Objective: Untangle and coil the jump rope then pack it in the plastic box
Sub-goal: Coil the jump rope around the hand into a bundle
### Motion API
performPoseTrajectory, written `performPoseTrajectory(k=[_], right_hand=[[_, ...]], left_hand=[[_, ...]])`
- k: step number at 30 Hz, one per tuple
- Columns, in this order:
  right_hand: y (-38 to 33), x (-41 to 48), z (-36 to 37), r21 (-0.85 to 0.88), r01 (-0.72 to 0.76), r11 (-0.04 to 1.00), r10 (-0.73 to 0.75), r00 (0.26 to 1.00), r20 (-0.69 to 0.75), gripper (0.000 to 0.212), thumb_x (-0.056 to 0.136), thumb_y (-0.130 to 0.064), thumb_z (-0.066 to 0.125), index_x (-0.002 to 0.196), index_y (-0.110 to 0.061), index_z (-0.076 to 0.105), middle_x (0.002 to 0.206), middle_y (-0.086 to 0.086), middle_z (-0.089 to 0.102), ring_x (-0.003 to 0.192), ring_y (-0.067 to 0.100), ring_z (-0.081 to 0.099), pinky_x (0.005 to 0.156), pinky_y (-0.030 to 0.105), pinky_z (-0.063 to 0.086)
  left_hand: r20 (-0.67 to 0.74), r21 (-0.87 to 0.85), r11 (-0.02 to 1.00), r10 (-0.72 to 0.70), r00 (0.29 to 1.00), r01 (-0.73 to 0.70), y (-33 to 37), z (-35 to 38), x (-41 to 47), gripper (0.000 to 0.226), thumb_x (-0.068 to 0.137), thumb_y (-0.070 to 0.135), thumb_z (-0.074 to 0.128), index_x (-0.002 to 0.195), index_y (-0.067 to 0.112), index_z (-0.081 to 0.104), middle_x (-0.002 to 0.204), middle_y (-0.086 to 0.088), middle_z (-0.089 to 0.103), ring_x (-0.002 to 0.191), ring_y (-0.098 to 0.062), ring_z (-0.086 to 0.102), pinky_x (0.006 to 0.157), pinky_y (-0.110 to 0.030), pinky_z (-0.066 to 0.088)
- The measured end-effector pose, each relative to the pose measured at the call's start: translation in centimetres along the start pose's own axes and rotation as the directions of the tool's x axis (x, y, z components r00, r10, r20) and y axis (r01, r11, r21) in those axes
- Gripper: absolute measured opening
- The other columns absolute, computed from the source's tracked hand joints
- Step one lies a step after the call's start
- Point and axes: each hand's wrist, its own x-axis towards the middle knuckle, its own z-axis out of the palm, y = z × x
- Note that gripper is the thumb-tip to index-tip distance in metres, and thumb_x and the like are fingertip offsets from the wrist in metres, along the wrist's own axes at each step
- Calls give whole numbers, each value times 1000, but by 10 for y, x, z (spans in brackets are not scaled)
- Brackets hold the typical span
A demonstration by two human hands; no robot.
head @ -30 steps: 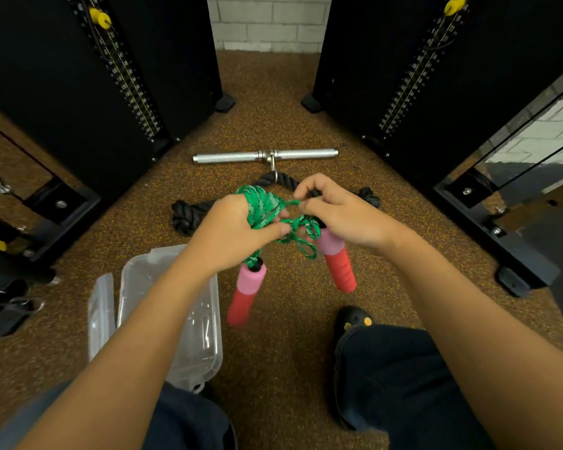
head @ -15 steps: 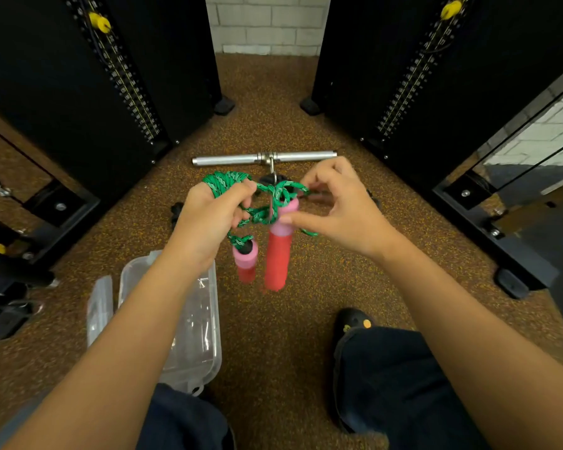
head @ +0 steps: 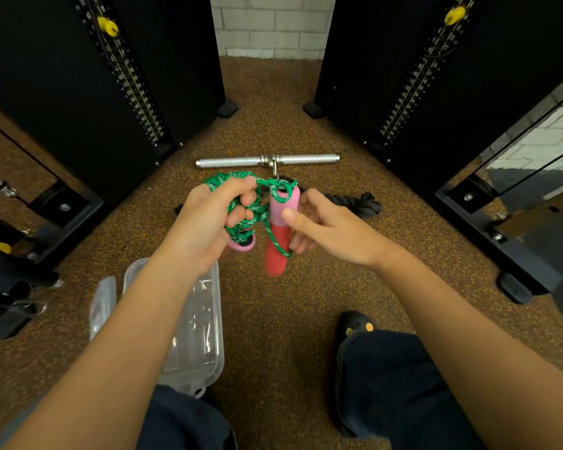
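My left hand (head: 208, 219) grips a bundle of green braided jump rope (head: 251, 203) above the floor, with loops wound around the fingers. One pink-and-red foam handle (head: 278, 235) hangs upright between the hands, and a strand of rope crosses it. My right hand (head: 322, 225) holds that handle between thumb and fingers. The other pink handle (head: 241, 245) peeks out below my left hand, mostly hidden. A clear plastic box (head: 205, 336) sits open on the floor under my left forearm, its lid (head: 102, 306) lying to its left.
A chrome cable bar (head: 267, 161) and a black tricep rope (head: 355, 201) lie on the brown speckled floor beyond the hands. Black weight-stack towers (head: 117, 76) stand left and right. My shoe (head: 355, 326) and dark trouser legs are at the bottom.
Both hands stayed at about the same height. The long handle shifted right and now hangs straight in my right hand's grip; the other handle slipped further behind my left hand.
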Motion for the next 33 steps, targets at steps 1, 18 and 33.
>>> performPoseTrajectory(k=[1,18,33], right_hand=[[-2,1,1,-51,32,998,-33,999,-16,49,80,-56,53,114,-22,46,96,4,67,86,16,66,84,38,54],[11,16,-33,888,102,449,595,708,-382,28,93,-28,48,115,-15,38,102,7,48,90,19,55,78,42,54],[-4,13,5,906,-49,420,531,823,-202,34,96,-47,33,113,-19,23,108,9,44,110,30,51,93,60,42]], left_hand=[[31,7,1000,-5,1000,4,0,1,0,27,91,13,51,64,13,51,49,10,48,38,-3,32,63,-20,39],[-256,352,934,157,954,-59,-5,-21,12,13,88,24,58,83,18,68,67,8,66,46,-1,44,57,-18,43],[-116,772,635,100,988,26,-26,15,-4,61,70,67,57,50,14,35,48,-5,34,44,-15,31,48,-26,26]])
